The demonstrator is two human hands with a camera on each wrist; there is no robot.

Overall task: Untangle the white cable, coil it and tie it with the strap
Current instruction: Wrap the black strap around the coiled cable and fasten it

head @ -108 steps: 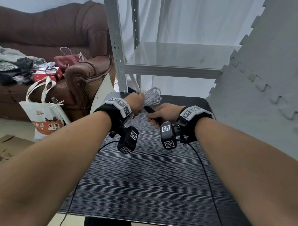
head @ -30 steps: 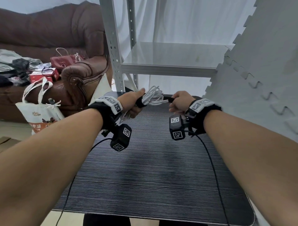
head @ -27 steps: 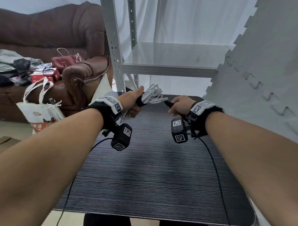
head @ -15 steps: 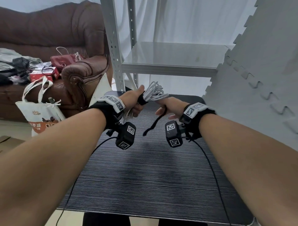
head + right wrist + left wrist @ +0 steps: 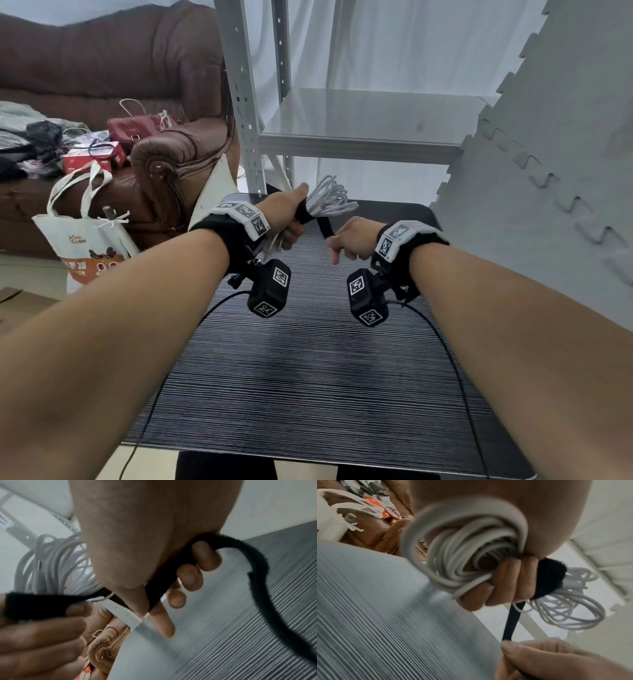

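Observation:
The white cable (image 5: pixel 330 200) is coiled into a bundle, and my left hand (image 5: pixel 286 219) grips it in a fist above the far end of the table. Its loops stick out on both sides of the fist (image 5: pixel 458 555). A black strap (image 5: pixel 303 212) is wound round the bundle just beyond my knuckles (image 5: pixel 550 577). The free length of the strap (image 5: pixel 511 620) runs down to my right hand (image 5: pixel 349 238), which holds it between thumb and curled fingers (image 5: pixel 188 574). The strap's loose tail (image 5: pixel 264 588) curves away below that hand.
The dark striped table (image 5: pixel 308 377) lies under both hands. A grey metal shelf rack (image 5: pixel 359 137) stands behind it, and grey foam mats (image 5: pixel 548 171) line the right side. A brown sofa (image 5: pixel 164 161) and a white tote bag (image 5: pixel 85 240) are at the left.
Half a second ago my right hand was open under the dangling strap; now it holds the strap and draws it taut, down and to the right of the bundle. The left hand keeps its grip.

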